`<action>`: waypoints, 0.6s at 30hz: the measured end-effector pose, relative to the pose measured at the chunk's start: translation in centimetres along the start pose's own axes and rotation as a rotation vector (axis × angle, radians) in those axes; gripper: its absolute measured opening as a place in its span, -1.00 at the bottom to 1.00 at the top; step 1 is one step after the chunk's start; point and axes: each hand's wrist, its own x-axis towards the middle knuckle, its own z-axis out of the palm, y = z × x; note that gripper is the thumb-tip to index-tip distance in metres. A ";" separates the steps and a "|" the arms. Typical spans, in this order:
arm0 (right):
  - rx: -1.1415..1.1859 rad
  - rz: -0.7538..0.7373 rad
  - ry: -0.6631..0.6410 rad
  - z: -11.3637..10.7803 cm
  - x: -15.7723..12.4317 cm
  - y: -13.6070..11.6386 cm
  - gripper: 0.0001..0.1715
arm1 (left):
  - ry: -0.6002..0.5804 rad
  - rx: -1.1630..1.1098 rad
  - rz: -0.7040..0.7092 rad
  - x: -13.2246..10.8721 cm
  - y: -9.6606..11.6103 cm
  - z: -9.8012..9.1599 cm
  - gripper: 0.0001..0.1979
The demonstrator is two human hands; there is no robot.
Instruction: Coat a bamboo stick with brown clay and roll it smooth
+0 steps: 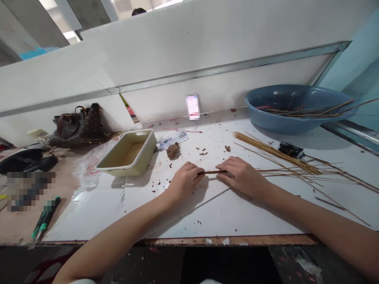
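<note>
A thin brown stick (pixel 211 172), dark and slightly uneven like something coated in paste, runs level between my two hands just above the white tabletop. My left hand (pixel 187 177) pinches its left end with fingers bent. Fingers of my right hand (pixel 237 173) close round the other end and hide part of it. A lump of brown clay-like paste (pixel 173 151) lies beyond my left hand, with crumbs around it. To the right, a bundle of thin tan sticks (pixel 272 152) is spread on the table, some reaching close behind my right hand.
A pale green plastic tub (pixel 142 157) stands left of the paste. At the back right sits a large blue basin (pixel 281 124) with long sticks in it. A lit phone (pixel 193 106) leans on the partition. Green-handled tools (pixel 44 221) and a brown handbag (pixel 78 132) are at left.
</note>
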 end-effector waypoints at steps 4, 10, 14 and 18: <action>-0.002 -0.058 -0.031 0.0 0.0 -0.6 -0.72 | 0.013 0.009 0.056 0.0 0.7 0.2 -0.87; 0.047 -0.057 -0.030 -0.1 -0.3 -0.5 -0.72 | -0.043 0.111 0.039 0.0 0.5 -0.1 -0.79; 0.062 -0.046 -0.034 0.0 -0.2 -0.3 -0.75 | -0.080 0.118 0.040 -0.1 0.4 -0.1 -0.75; 0.033 -0.062 -0.029 0.2 -0.1 -0.5 -0.75 | -0.089 0.114 0.052 -0.2 0.4 0.1 -0.75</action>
